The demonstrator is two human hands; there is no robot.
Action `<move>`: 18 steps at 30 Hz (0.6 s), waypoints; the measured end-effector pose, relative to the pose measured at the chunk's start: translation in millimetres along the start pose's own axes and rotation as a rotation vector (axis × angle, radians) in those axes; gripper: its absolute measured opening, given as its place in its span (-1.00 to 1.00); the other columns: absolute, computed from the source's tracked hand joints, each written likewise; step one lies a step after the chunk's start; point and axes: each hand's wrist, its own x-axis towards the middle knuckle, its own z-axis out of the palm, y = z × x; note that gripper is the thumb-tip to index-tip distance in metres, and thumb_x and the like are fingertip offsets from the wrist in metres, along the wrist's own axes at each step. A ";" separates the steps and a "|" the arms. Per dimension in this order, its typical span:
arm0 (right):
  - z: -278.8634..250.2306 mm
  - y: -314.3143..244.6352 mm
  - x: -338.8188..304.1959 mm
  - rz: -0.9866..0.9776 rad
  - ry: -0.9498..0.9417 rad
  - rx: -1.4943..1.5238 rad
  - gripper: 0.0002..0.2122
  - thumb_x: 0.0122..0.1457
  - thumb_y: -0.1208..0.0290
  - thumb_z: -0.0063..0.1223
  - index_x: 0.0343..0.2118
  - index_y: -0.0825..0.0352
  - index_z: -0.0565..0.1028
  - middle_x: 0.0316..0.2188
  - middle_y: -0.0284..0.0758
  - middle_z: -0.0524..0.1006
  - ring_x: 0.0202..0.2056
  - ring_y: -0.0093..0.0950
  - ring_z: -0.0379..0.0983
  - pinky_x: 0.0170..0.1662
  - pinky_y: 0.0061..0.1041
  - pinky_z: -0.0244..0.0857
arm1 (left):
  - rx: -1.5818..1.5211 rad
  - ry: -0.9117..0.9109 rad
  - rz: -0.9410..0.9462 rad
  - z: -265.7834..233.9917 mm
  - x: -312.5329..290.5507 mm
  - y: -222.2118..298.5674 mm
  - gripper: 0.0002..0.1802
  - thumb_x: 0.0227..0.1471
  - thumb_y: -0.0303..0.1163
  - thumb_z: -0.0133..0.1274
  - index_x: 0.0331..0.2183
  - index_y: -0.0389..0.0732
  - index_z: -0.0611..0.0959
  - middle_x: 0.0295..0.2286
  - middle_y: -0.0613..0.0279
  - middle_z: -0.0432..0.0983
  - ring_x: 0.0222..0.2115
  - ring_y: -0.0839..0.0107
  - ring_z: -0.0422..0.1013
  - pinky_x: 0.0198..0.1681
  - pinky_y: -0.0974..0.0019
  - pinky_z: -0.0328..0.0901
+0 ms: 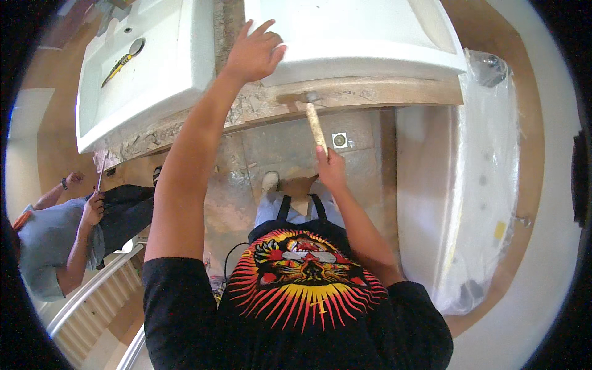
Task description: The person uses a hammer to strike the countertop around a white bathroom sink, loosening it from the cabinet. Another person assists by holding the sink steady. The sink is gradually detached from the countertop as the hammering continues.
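Left hand (256,52): fingers spread, at corner of white basin (357,31), which extends toward 2 o'clock. Right hand (331,166): wrapped around handle of hammer (316,126); hammer head near 11 o'clock of that hand, at countertop (394,91) edge. Second basin (196,55), 10 o'clock from view centre, contains yellow-black tool (121,64).

A plastic-wrapped tub (481,191) stands near a pale wall (549,246) beside tiled floor (364,172).

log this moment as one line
left grip: open, at right basin | right grip: closed on pale-handled tool | tool end: blurred, at brown ledge
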 end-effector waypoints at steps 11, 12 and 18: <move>49.3 21.6 -9.0 0.170 0.110 -0.085 -0.44 0.25 -0.02 -0.25 -0.51 0.53 0.43 -0.68 -0.10 0.41 -0.60 -0.32 0.37 -0.49 -0.27 0.20 | -0.150 -0.048 -0.200 19.7 40.3 -14.2 -0.38 0.23 0.05 -0.55 0.06 -0.03 0.44 0.07 0.27 0.31 0.18 0.36 0.08 0.28 -0.01 -0.27; 44.9 12.9 -4.7 0.182 0.104 -0.065 -0.44 0.25 -0.02 -0.23 -0.52 0.53 0.43 -0.69 -0.12 0.40 -0.61 -0.36 0.34 -0.50 -0.29 0.19 | -0.111 0.012 -0.253 27.5 46.9 -18.3 -0.36 0.23 0.07 -0.57 0.08 -0.02 0.42 0.08 0.28 0.30 0.18 0.36 0.09 0.28 0.00 -0.28; 6.7 -73.9 -22.4 0.173 0.181 0.230 -0.52 0.25 0.01 -0.18 -0.64 0.35 0.37 -0.76 -0.44 0.32 -0.65 -0.60 0.26 -0.58 -0.51 0.10 | -0.186 -0.018 -0.276 29.1 44.4 -27.6 -0.30 -0.07 -0.29 -0.02 0.15 -0.18 0.26 0.21 -0.04 -0.05 0.23 -0.07 -0.15 0.27 -0.02 -0.22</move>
